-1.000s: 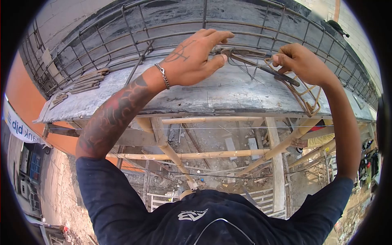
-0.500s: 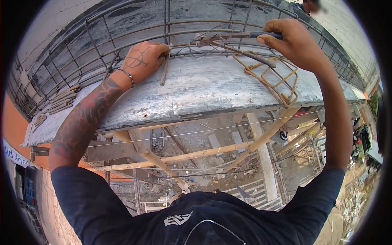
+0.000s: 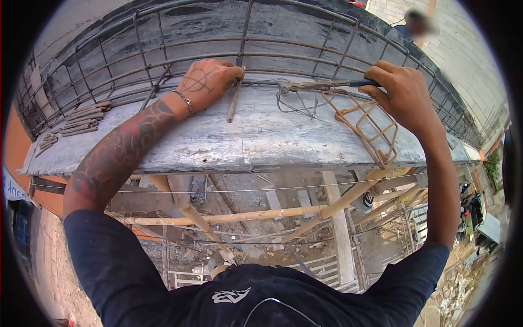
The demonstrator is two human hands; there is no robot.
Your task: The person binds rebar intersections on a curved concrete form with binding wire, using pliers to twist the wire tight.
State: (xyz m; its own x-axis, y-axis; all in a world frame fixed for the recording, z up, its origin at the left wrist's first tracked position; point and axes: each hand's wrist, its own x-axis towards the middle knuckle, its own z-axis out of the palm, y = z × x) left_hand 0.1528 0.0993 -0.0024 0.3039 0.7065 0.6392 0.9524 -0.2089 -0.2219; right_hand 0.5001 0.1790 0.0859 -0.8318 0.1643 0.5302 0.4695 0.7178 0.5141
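My left hand (image 3: 210,79) is closed on a short steel bar (image 3: 233,103) beside an upright bar of the rebar cage (image 3: 241,52). The short bar's lower end points down over the grey board (image 3: 261,136). My right hand (image 3: 400,90) is closed round the dark handle of a pincer tool (image 3: 316,85). The tool's head points left, with thin looped wire (image 3: 299,104) just below it. Bent rusty stirrups (image 3: 370,126) lie on the board below my right hand.
Several short bars (image 3: 84,119) lie in a pile on the board at the left. Bamboo poles (image 3: 256,215) and rubble (image 3: 229,191) show far below the board's edge. Another person (image 3: 417,26) is at the upper right, beside a block wall (image 3: 457,60).
The view has shifted. The tool in my right hand has moved lower relative to the cage, and its handles now look closer together. My left hand still holds the short bar.
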